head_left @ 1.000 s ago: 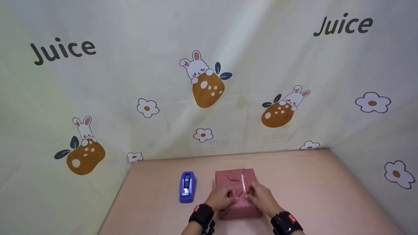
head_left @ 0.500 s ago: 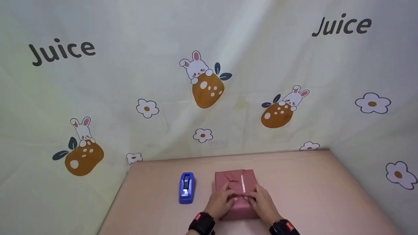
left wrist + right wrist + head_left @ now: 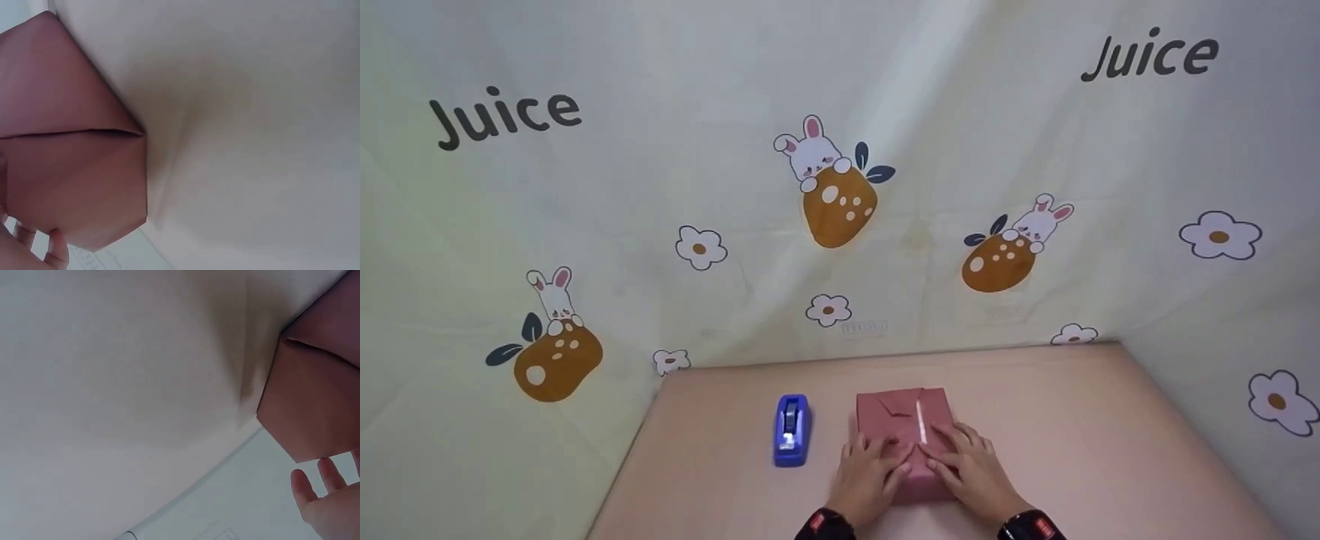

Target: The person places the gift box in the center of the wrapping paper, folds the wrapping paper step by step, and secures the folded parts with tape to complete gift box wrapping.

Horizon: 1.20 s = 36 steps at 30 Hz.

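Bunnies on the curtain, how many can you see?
3. One bunny sits on an orange fruit in the middle, one bunny at the left, one bunny at the right. More may lie outside the head view.

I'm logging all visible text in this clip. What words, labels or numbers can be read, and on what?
"Juice": on the wall cloth, upper left.
"Juice": same cloth, upper right.
Small mark low on the cloth behind the wrapped box: too small to read.
Red tags on the wristbands: unreadable.
Tape dispenser: no readable text.
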Available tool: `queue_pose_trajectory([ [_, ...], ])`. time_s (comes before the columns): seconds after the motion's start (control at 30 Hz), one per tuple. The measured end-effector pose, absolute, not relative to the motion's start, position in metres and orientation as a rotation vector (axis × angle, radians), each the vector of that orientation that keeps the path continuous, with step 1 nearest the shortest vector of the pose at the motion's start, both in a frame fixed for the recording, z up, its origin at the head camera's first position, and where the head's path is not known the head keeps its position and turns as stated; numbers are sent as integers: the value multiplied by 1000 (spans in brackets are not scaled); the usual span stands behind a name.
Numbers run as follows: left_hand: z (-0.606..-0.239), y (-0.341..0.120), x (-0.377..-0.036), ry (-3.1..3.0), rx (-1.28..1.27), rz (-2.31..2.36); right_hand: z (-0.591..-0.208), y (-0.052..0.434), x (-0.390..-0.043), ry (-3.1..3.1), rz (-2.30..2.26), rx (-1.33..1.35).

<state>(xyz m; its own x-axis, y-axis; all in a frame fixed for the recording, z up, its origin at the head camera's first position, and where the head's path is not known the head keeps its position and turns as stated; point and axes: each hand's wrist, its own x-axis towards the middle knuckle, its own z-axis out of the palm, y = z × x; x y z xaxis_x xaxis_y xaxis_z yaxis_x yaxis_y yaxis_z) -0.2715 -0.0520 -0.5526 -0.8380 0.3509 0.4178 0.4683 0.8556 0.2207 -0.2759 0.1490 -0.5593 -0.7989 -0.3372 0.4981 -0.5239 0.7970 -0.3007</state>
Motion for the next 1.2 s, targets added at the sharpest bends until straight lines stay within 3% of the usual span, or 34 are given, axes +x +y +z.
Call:
queue_pose_trajectory([
  [0.33, -557, -50, -269, -2721, -586, -475, -554, 143, -260, -2394, 242, 822],
  [0.77, -555, -52, -271, -2650, -642, -798, -566, 150, -263, -2324, 747, 863],
  [1.2, -551, -57, -270, -2707, -647, -842, -562, 152, -263, -2426, 697, 811],
])
